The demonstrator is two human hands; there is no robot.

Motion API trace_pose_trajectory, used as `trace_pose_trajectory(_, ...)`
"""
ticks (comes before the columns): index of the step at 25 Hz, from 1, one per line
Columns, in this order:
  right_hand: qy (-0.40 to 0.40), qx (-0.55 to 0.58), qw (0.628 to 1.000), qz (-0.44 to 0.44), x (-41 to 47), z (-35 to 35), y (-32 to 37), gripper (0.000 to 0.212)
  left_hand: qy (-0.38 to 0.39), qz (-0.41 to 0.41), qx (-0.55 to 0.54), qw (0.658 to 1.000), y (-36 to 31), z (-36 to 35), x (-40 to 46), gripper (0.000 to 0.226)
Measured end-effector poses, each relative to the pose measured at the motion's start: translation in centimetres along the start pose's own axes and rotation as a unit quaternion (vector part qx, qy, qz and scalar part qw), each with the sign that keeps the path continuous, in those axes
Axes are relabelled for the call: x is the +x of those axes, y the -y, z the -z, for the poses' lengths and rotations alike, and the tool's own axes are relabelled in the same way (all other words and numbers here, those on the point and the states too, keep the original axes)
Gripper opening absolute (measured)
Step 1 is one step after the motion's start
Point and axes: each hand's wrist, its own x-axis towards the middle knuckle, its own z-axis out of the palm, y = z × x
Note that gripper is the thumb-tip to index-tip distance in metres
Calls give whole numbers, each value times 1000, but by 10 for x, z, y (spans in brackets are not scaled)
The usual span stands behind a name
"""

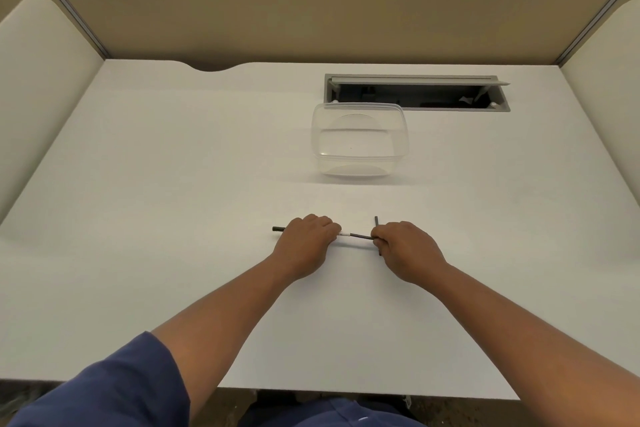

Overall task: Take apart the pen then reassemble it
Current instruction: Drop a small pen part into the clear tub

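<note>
Pen, a thin black plastic stick [358,236] low over the white bench [173,184], has my left hand [304,243] curled round its barrel and my right hand [405,248] pinching its other end plus a loose black piece [376,220], so I judge pulling straight along the axis works best.

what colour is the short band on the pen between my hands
White, on the otherwise black pen; the head view shows it.

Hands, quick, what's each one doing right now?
Left hand: grips the pen body.
Right hand: pinches the pen's end and holds a short dark piece.
</note>
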Motion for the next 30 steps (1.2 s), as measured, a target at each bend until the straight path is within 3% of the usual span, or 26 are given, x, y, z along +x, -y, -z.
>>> trace_pose_trajectory(16,-124,61,990,7,47,45,5,20,48,56,11,997,8,7,19,18)
trace_pose_trajectory(22,-162,-8,986,47,109,91,7,20,50,58,3,997,13,4,30,24)
trace_pose_trajectory(26,-133,-53,989,30,156,106,3,21,44,44,17,998,16,1,40,25)
trace_pose_trajectory(30,-36,-67,997,3,196,100,-1,20,21,29,10,999,25,-5,48,25)
